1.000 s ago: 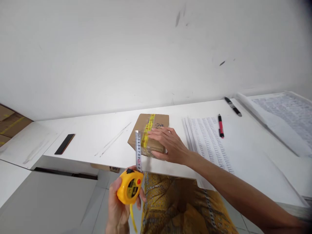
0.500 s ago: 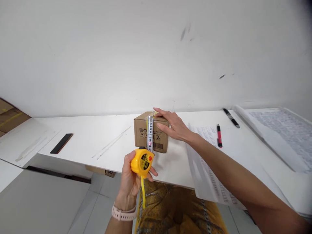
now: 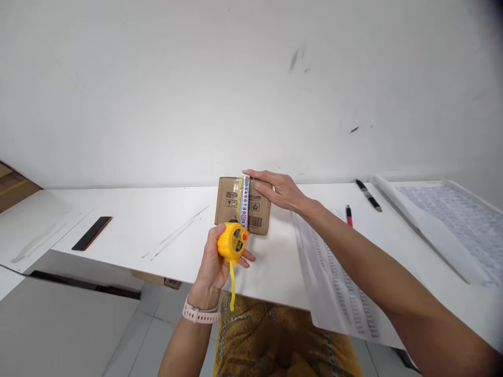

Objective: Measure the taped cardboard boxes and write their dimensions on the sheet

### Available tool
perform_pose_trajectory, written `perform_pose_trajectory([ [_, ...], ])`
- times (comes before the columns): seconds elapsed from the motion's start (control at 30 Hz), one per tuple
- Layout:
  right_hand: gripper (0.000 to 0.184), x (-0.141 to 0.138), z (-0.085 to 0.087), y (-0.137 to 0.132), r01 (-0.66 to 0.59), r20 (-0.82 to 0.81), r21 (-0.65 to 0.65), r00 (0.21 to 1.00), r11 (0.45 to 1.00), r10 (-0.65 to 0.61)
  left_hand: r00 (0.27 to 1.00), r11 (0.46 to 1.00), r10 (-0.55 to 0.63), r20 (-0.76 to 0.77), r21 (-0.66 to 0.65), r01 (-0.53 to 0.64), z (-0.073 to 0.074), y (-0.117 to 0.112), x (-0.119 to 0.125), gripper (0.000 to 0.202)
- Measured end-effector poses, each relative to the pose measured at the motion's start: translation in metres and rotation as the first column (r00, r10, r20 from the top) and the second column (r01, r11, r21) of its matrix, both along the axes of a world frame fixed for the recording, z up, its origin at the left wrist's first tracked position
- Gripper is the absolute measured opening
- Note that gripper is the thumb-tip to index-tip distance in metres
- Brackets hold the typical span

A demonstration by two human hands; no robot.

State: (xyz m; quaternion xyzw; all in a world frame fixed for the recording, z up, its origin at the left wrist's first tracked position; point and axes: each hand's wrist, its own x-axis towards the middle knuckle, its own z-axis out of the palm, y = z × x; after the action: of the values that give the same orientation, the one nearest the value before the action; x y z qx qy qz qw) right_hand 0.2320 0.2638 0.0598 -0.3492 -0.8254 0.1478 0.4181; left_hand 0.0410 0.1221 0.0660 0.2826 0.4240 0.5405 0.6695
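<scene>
1. Left hand [image 3: 220,256]: fingers curled firmly round a yellow tape measure [image 3: 231,242], just at the box's 6 o'clock.
2. Right hand [image 3: 285,191]: fingers partly spread across the box's upper edge, at 1 o'clock, thumb on its face. Whether they pinch the blade's end, I cannot tell; light, steady pressure there should stop it slipping.
3. The blade [image 3: 244,201] runs up the printed face toward 12. It is best laid flat and parallel to the box's sides, since a slant would read long.
4. The cardboard box [image 3: 225,201] is on the white counter [image 3: 137,220]; its lower edge should be read square-on.
5. Beyond: printed sheets [image 3: 314,283] at 4, black pen [image 3: 368,195] at 3.
</scene>
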Motion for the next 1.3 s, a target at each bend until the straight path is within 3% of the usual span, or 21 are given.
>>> perform_pose_trajectory([
  [0.23, 0.04, 0.0, 0.002, 0.007, 0.022, 0.013, -0.019, 1.0, 1.0, -0.022, 0.999, 1.0, 0.012, -0.037, 0.008, -0.011, -0.001, 0.012, 0.002, 0.037],
  [0.4, 0.037, -0.003, 0.002, 0.007, 0.031, -0.007, -0.026, 0.999, 0.999, -0.032, 0.998, 0.999, 0.026, -0.061, 0.04, -0.024, -0.006, 0.007, 0.005, 0.042],
  [0.63, 0.036, -0.005, 0.002, 0.005, 0.064, -0.028, -0.046, 0.997, 0.997, -0.065, 0.999, 0.998, 0.048, -0.022, 0.033, -0.047, -0.037, -0.012, 0.0, 0.045],
  [0.83, 0.035, -0.004, -0.003, 0.004, 0.078, -0.023, -0.009, 0.997, 0.997, -0.078, 1.0, 0.998, 0.021, 0.005, 0.066, -0.022, -0.06, -0.014, -0.01, 0.056],
  [1.13, 0.038, -0.006, -0.006, -0.005, 0.123, -0.005, 0.033, 0.992, 0.992, -0.122, 0.997, 0.995, 0.074, -0.007, 0.068, -0.073, -0.06, -0.021, -0.007, 0.053],
  [1.3, 0.036, -0.018, -0.021, -0.032, 0.156, -0.01, 0.199, 0.988, 0.968, -0.157, 0.975, 0.976, 0.207, 0.075, 0.054, -0.211, -0.054, -0.061, -0.027, 0.059],
])
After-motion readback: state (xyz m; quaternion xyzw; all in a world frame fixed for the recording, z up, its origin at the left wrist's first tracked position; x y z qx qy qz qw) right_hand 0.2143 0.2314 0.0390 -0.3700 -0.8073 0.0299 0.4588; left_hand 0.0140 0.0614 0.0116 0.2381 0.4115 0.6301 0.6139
